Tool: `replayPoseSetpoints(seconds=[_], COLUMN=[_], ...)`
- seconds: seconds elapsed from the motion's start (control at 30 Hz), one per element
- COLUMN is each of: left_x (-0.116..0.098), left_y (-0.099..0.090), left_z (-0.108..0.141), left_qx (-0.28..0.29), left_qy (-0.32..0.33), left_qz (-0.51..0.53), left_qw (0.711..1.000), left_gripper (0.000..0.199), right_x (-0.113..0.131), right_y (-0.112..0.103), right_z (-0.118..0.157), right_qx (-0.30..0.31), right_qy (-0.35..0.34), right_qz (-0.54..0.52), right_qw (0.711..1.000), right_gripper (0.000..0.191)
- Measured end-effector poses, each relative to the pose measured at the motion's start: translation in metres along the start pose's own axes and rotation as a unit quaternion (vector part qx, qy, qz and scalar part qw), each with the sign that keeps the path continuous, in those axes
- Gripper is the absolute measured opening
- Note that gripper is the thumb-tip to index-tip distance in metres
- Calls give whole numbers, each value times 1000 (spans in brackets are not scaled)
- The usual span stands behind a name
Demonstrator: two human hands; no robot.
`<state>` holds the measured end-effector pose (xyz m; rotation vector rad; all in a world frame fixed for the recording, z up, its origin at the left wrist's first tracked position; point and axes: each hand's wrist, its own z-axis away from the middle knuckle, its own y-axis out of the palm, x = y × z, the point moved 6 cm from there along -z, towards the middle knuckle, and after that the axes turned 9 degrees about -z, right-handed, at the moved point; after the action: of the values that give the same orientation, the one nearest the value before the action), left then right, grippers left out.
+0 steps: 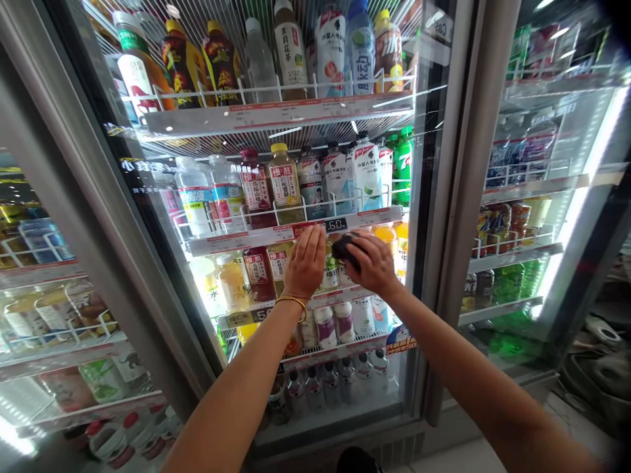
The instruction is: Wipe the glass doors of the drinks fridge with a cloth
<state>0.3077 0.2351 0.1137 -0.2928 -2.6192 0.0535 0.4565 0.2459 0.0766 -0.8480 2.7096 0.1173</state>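
My left hand [306,259], with a gold bracelet [292,300] at the wrist, is raised with its fingers stretched out and close together. It lies over the price strip of the middle shelf, in front of the drinks cooler [441,197]. My right hand [372,261] is closed around a dark bunched thing that looks like a black cloth [346,248], beside a digital price tag [335,225]. Whether my hands touch glass or the shelf edge I cannot tell. Behind them stand juice bottles, among them a dark red bottle [257,272] and a yellow-capped bottle [286,180].
White wire rails [315,207] edge the shelves, which hold rows of bottles. A long metal door frame [466,217] rises on the right, another metal frame [98,197] slants on the left. More stocked cooler sections flank both sides. Grey bundled items [599,368] lie at far right.
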Motion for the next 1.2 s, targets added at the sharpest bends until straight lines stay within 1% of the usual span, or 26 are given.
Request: replayPoseSetpoints(seconds=[0.03, 0.07, 0.13, 0.2, 0.27, 0.3, 0.33, 0.43, 0.53, 0.57, 0.6, 0.63, 0.67, 0.7, 0.73, 0.77, 0.8, 0.83, 0.87, 0.9, 0.93, 1.0, 1.07, 1.1, 1.13, 1.2], left_x=[0, 0, -1, -1, -2, -2, -2, -2, -1, 0, 0, 0, 0, 1, 1, 2, 3, 4, 5, 6, 7, 8, 11, 14, 18, 32], left_y=[0, 1, 0, -1, -3, -4, -5, -6, -6, -6, -5, -5, -4, -4, -4, -4, -4, -4, -4, -3, -3, -4, -7, -10, -13, -21], left_z=[0, 0, 0, 0, -1, -2, -2, -3, -1, -1, 0, 1, 1, 2, 2, 3, 3, 3, 4, 4, 4, 4, 3, 3, 3, 6], left_qx=[2, 4, 3, -3, -15, -23, -29, -35, -27, -24, -23, -23, -25, -30, -35, -40, -45, -48, -50, -51, -53, -57, -57, -53, -47, -35], left_qy=[0, 1, 5, 7, 9, 11, 12, 15, 5, 2, -1, -2, -3, -3, -5, -9, -17, -27, -37, -49, -59, -72, -73, -70, -66, -60], left_qz=[2, 2, -5, -10, -15, -20, -25, -30, -11, -6, -2, -2, -6, -9, -10, -8, -2, 7, 19, 31, 44, 67, 82, 84, 82, 66], left_qw=[1000, 1000, 1000, 1000, 1000, 999, 999, 999, 1000, 1000, 1000, 1000, 1000, 1000, 999, 999, 999, 998, 998, 997, 996, 993, 992, 993, 993, 995], left_gripper=[50, 51, 52, 53, 52, 52, 52, 51, 50, 51, 51, 52, 52, 53, 53, 54, 54, 54, 54, 53, 52, 50, 47, 46, 45, 44], right_x=[-11, -21, -31, -26, -10, 0, 9, 29, 28, 25, 18, 9, -3, -14, -22, -27, -28, -23, -15, -4, 9, 32, 48, 51, 53, 52], right_y=[-5, -10, -15, -12, -2, 4, 9, 16, 10, 7, 4, 0, -5, -9, -13, -14, -13, -9, -3, 4, 12, 26, 31, 30, 28, 23], right_z=[2, 2, -3, -11, -21, -26, -30, -29, -10, -3, 2, 5, 5, 2, -3, -8, -14, -21, -27, -35, -42, -50, -48, -44, -40, -31], right_qx=[-19, -53, -135, -206, -236, -236, -226, -161, -64, -28, 2, 12, -5, -39, -86, -137, -182, -214, -234, -237, -232, -205, -180, -166, -147, -86], right_qy=[22, 59, 147, 228, 269, 271, 260, 183, 45, -15, -54, -59, -35, 10, 70, 134, 192, 238, 268, 282, 285, 262, 230, 209, 176, 75], right_qz=[1, 9, 33, 61, 76, 78, 77, 58, 13, -5, -19, -24, -18, -5, 15, 37, 56, 71, 80, 84, 83, 73, 63, 57, 48, 17], right_qw=[1000, 997, 979, 950, 931, 930, 936, 968, 997, 1000, 998, 998, 999, 999, 994, 981, 963, 945, 931, 926, 926, 940, 954, 962, 972, 993], right_gripper=[44, 45, 47, 46, 46, 46, 47, 49, 45, 43, 42, 43, 45, 46, 47, 47, 46, 45, 45, 45, 46, 45, 44, 43, 43, 43])
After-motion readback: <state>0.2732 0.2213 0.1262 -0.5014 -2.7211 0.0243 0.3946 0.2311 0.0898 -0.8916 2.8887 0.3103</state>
